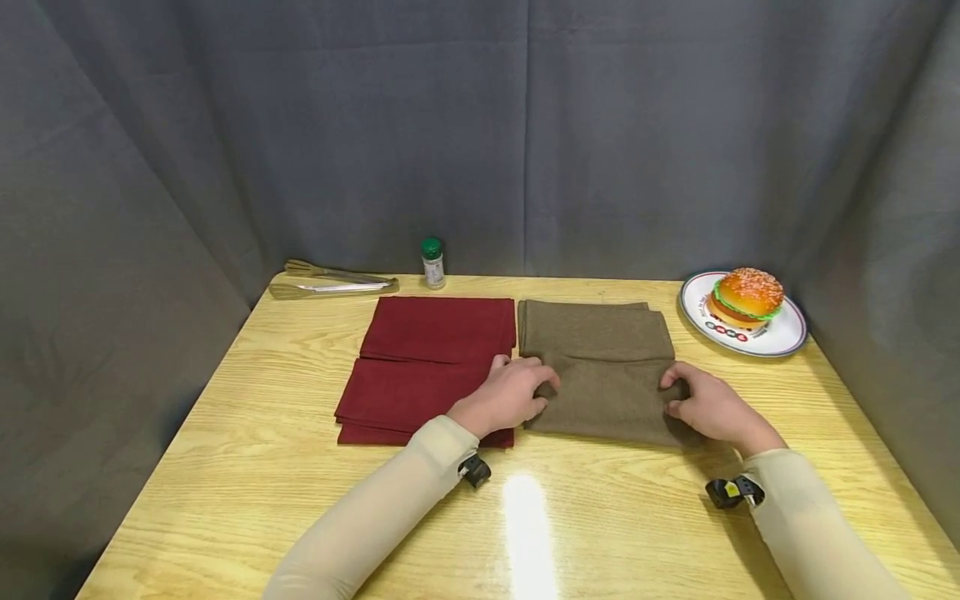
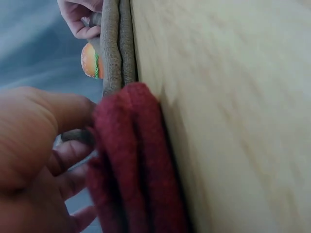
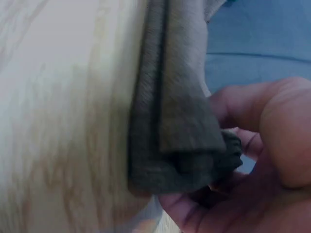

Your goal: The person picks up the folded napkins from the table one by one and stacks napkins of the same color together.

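Brown cloth (image 1: 603, 396) folded on table (image 1: 225, 400), just right of red cloth (image 1: 427, 387), side edges pinched by left hand (image 1: 508, 393) and right hand (image 1: 711, 406); uneven pull could skew the layers.

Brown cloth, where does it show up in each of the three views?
Head: the brown cloth lies just right of centre, beside the red cloth.
Left wrist: at the top, left of centre, seen edge-on beyond the red cloth.
Right wrist: its folded layers run from the top edge to below the middle.
Shared landmark: the right hand, which is at the brown cloth in all three views.
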`<state>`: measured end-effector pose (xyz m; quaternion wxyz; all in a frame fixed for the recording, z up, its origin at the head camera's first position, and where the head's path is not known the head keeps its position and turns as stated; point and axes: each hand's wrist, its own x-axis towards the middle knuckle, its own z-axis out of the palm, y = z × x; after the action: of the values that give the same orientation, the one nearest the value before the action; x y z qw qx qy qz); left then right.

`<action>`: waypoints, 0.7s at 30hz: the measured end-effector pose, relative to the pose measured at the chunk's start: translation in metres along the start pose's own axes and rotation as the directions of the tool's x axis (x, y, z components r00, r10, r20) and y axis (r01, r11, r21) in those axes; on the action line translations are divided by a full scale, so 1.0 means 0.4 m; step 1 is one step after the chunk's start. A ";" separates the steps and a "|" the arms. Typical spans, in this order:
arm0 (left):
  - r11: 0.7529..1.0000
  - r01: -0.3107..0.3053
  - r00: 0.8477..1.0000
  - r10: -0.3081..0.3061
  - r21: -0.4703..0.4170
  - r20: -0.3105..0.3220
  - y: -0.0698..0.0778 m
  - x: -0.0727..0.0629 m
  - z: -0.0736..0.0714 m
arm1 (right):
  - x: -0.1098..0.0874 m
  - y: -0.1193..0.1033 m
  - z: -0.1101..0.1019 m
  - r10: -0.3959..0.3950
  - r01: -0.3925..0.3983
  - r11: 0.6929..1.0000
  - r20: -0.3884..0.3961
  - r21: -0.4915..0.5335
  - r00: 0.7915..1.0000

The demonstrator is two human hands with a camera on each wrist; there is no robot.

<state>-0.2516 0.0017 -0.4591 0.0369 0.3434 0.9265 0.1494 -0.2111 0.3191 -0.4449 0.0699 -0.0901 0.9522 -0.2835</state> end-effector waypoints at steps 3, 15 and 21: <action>0.999 -0.016 1.000 0.015 -0.050 -0.011 -0.005 -0.008 -0.005 | -0.007 0.008 -0.004 -0.002 0.001 0.996 0.015 0.094 1.000; 0.974 -0.011 0.999 0.000 -0.227 -0.048 -0.033 -0.001 -0.020 | -0.015 0.029 -0.014 0.029 -0.013 0.958 -0.052 0.287 0.998; 0.967 -0.005 0.998 -0.010 -0.255 -0.054 -0.034 -0.003 -0.022 | -0.021 0.027 -0.015 0.062 -0.035 0.949 -0.076 0.313 0.995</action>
<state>-0.2610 -0.0110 -0.4549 0.0554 0.3303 0.9007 0.2768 -0.2056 0.3331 -0.4451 0.0498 -0.0422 0.8996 -0.4318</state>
